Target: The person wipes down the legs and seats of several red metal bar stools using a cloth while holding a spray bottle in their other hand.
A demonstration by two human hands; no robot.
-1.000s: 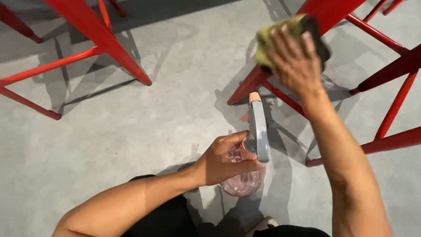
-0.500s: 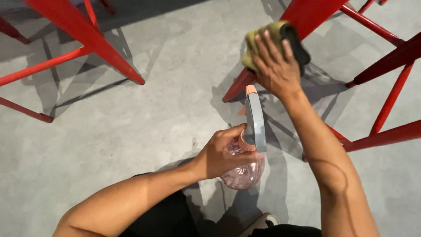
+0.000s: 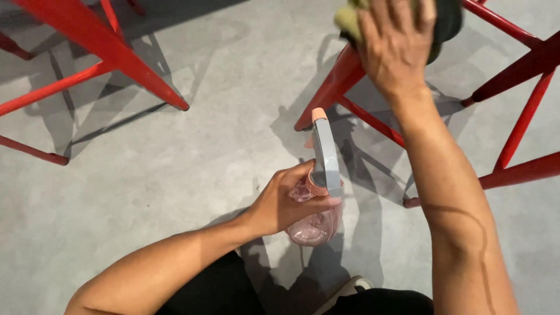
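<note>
Head view, looking straight down. Left hand (image 3: 286, 201) wrapped around the neck of a pink spray bottle (image 3: 318, 216), fingers curled tight about it, thumb up near the grey sprayer head (image 3: 325, 154). Bottle held above the grey floor (image 3: 204, 151), its clear pink body hanging just below the hand, orange nozzle tip pointing away toward the red frame ahead. Right hand (image 3: 396, 44) laid flat with fingers spread over a yellow-green cloth (image 3: 349, 20), pressing it down on a dark round seat (image 3: 449, 23) at the top edge of the picture. Cloth mostly hidden under the palm, only a corner showing to the left of the fingers. Right forearm reaching up along the right side, left forearm coming in from the lower left. Under the seat, red stool legs (image 3: 338, 87) slanting down to the floor, joined by thinner red rungs. A second set of red legs (image 3: 116, 52) well apart at the upper left, throwing thin shadows on the concrete. Dark trousers and the tip of a pale shoe (image 3: 350, 289) at the bottom edge.
</note>
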